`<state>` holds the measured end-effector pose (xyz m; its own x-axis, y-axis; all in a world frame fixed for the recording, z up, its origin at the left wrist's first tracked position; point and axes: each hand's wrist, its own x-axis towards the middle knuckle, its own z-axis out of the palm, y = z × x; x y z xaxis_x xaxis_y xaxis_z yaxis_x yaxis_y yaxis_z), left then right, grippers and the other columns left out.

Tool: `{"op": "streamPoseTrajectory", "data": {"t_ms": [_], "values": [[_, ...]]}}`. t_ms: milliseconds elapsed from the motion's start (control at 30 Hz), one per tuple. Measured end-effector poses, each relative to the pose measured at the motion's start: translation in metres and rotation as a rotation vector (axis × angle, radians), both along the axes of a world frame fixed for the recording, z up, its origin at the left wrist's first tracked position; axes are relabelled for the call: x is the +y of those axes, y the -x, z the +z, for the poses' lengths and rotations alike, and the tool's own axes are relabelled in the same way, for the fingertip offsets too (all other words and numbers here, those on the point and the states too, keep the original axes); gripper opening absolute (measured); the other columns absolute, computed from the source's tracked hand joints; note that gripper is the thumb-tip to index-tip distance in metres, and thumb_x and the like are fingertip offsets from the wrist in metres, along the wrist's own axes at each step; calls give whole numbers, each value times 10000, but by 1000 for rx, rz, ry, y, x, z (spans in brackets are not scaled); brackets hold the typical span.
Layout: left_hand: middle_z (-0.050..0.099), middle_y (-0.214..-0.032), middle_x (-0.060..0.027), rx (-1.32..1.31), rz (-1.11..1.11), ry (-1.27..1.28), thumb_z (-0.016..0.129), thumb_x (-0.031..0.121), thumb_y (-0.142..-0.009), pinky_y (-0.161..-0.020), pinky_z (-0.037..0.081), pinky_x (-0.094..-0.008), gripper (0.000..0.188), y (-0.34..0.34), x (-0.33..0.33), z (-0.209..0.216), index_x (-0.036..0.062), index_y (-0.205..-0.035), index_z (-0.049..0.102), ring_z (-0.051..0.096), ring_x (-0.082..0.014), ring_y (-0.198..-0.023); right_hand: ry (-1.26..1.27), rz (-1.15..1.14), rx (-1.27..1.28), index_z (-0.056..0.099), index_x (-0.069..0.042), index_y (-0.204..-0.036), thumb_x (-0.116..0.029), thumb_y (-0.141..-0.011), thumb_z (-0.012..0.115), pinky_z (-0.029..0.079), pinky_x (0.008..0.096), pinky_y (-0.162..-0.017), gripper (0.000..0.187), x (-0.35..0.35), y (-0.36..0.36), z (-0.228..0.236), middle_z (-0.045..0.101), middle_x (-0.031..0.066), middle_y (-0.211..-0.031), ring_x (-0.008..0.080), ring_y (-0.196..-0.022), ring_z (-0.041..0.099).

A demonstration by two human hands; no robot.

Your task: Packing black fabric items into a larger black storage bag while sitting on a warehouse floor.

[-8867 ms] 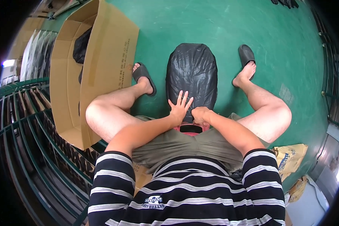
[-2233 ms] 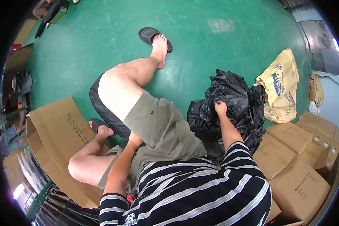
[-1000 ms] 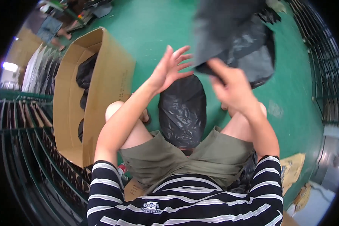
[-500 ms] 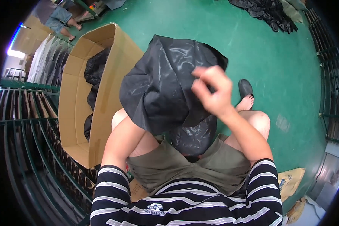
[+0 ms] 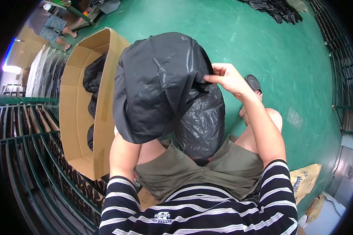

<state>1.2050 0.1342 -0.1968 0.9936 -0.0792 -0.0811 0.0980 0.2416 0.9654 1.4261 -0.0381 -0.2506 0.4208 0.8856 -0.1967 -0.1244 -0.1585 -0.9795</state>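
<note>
A shiny black fabric piece (image 5: pixel 161 82), rounded like a bag or cover, hangs over my left arm in front of me. My left forearm (image 5: pixel 123 154) goes up beneath it, and the fabric hides the hand and its fingers. At the fabric's right edge, my right hand (image 5: pixel 227 80) pinches a fold between thumb and fingers. Below, between my knees, is another glossy black bundle (image 5: pixel 200 125), partly covered by the raised fabric.
Left of me stands an open cardboard box (image 5: pixel 78 117) with black bundles (image 5: pixel 94 74) inside. Green metal racks (image 5: pixel 31 133) line the left; more racks (image 5: pixel 343 78) stand right. Black material (image 5: pixel 276 9) lies on the far floor. A person (image 5: pixel 53 29) stands far left. A tan sack (image 5: pixel 304 182) lies right.
The black fabric has shifted left and its top now looks rounder and fuller. My right hand, blurred and over the fabric before, now pinches its right edge. More of the lower bundle shows.
</note>
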Motion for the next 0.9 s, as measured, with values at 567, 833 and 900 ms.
{"op": "streamPoseTrajectory", "data": {"t_ms": [567, 833, 900], "values": [[639, -1097, -88, -81, 909, -318, 639, 217, -911, -946, 425, -287, 300, -71, 6, -22, 10, -1129, 636, 559, -131, -1068, -590, 123, 740, 659, -94, -967, -187, -896, 552, 438, 380, -970, 158, -21, 0, 34, 373, 202, -1452, 293, -1151, 534], [563, -1287, -117, 258, 161, 268, 243, 671, -931, -1013, 366, -334, 820, -78, 21, -51, -17, -1311, 478, 504, -193, -1204, -862, 265, 1044, 566, -177, -1012, -117, -906, 471, 465, 530, -933, 155, -38, -24, 16, 599, 222, -1157, 385, -1109, 556], [587, -1254, -118, 148, -214, 512, 285, 622, -955, -971, 425, -331, 764, -77, 14, -41, -33, -1298, 480, 551, -197, -1157, -862, 233, 1179, 572, -143, -1089, -128, -922, 446, 497, 539, -921, 211, -35, -29, 22, 573, 236, -1209, 398, -1094, 569]]}}
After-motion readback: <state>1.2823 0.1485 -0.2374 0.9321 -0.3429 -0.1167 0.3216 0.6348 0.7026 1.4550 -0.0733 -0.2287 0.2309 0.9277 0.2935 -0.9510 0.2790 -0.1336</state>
